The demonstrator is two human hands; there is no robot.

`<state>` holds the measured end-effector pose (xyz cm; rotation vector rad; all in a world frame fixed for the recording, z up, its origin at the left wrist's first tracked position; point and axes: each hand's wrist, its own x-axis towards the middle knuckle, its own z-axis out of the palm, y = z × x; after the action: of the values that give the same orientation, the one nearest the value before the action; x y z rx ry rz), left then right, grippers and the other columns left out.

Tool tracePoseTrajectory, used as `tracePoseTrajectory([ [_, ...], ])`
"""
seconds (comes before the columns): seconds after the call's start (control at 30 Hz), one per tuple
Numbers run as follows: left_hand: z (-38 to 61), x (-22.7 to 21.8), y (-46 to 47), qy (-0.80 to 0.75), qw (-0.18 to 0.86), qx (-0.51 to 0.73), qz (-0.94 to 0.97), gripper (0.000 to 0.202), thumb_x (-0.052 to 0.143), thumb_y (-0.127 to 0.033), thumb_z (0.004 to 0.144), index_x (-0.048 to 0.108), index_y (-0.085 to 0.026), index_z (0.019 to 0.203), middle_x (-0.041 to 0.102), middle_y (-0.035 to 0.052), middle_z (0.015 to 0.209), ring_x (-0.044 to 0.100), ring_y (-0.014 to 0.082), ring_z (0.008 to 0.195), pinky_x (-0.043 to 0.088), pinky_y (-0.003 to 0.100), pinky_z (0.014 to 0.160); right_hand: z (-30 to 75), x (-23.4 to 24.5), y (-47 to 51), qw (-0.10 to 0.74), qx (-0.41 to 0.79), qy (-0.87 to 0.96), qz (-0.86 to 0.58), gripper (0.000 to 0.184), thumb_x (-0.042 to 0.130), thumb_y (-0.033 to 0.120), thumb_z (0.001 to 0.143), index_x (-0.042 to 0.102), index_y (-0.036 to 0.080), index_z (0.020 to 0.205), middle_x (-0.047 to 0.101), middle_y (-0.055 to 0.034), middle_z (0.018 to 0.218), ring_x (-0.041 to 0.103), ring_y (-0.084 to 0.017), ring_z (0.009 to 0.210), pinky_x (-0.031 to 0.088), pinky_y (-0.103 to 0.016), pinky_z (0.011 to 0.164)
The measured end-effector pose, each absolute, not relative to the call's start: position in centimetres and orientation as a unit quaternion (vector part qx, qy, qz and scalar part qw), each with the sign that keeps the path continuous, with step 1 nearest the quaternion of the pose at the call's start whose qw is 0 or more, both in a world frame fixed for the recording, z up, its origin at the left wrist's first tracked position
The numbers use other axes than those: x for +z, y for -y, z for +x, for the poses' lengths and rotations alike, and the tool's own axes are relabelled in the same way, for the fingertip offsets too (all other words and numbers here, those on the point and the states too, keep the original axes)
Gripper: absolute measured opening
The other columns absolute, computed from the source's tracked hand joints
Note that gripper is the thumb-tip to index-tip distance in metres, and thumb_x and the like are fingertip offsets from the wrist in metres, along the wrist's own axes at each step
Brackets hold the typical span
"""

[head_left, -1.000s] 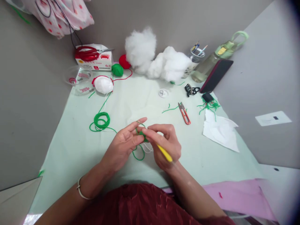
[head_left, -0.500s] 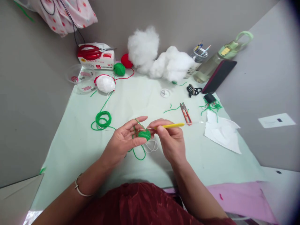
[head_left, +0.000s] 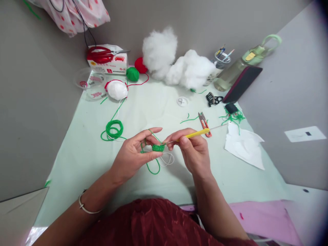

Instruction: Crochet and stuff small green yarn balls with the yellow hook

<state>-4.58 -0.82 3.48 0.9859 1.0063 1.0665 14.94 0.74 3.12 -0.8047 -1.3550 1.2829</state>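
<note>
Between the thumb and fingers of my left hand (head_left: pixel 135 148) is a small green crochet piece (head_left: pixel 158 148). Green yarn runs over the raised index finger and down to the piece. My right hand (head_left: pixel 193 148) grips a crochet hook (head_left: pixel 196 134) by its yellow handle, and the metal tip meets the piece's upper edge. A loop of green yarn (head_left: pixel 153 172) and a thin white strand (head_left: pixel 169 160) hang below the piece. To the left lies a coil of green yarn (head_left: pixel 114 130), its strand leading toward my left hand.
White stuffing (head_left: pixel 191 70) is heaped at the back. Thread snips (head_left: pixel 205 124), a hair claw (head_left: pixel 213 99), a phone (head_left: pixel 242 84) and a bottle (head_left: pixel 233 73) are at the right. Yarn balls, including a white one (head_left: pixel 117 90), and red scissors (head_left: pixel 101 55) on a box are back left.
My right hand has shifted right with the hook, drawing its tip from across the piece to the right edge. The hook's back end tilts higher. The view has moved slightly.
</note>
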Motion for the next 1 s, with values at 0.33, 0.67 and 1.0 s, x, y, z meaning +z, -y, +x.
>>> tracePoseTrajectory([
  [0.33, -4.7, 3.6, 0.7, -0.451, 0.619, 0.447, 0.462, 0.023, 0.089, -0.024, 0.075, 0.082, -0.024, 0.097, 0.072, 0.0044, 0.091, 0.064, 0.0272, 0.115, 0.049, 0.039, 0.103, 16.1, 4.2, -0.5, 0.464, 0.437, 0.688, -0.347, 0.020, 0.058, 0.023, 0.105, 0.078, 0.024, 0.106, 0.077, -0.0028, 0.096, 0.072, -0.014, 0.081, 0.061, -0.029, 0.075],
  [0.67, -4.8, 2.8, 0.7, -0.484, 0.585, 0.443, 0.476, 0.051, 0.087, -0.021, 0.077, 0.077, -0.025, 0.126, 0.072, 0.0007, 0.088, 0.067, 0.0210, 0.098, 0.048, 0.036, 0.104, 15.6, 4.0, -0.5, 0.409, 0.304, 0.790, -0.341, 0.016, 0.056, 0.019, 0.105, 0.071, 0.023, 0.110, 0.078, -0.0044, 0.098, 0.073, -0.016, 0.087, 0.060, -0.032, 0.077],
  [1.0, -3.3, 3.0, 1.7, -0.410, 0.711, 0.502, 0.273, 0.052, 0.086, -0.031, 0.082, 0.072, -0.024, 0.132, 0.068, 0.0003, 0.096, 0.064, 0.0123, 0.087, 0.052, 0.022, 0.082, 13.9, 2.3, 1.5, 0.458, 0.064, 0.817, -0.345, 0.047, 0.069, 0.006, 0.093, 0.072, 0.037, 0.129, 0.078, -0.0049, 0.111, 0.074, -0.023, 0.099, 0.065, -0.038, 0.088],
])
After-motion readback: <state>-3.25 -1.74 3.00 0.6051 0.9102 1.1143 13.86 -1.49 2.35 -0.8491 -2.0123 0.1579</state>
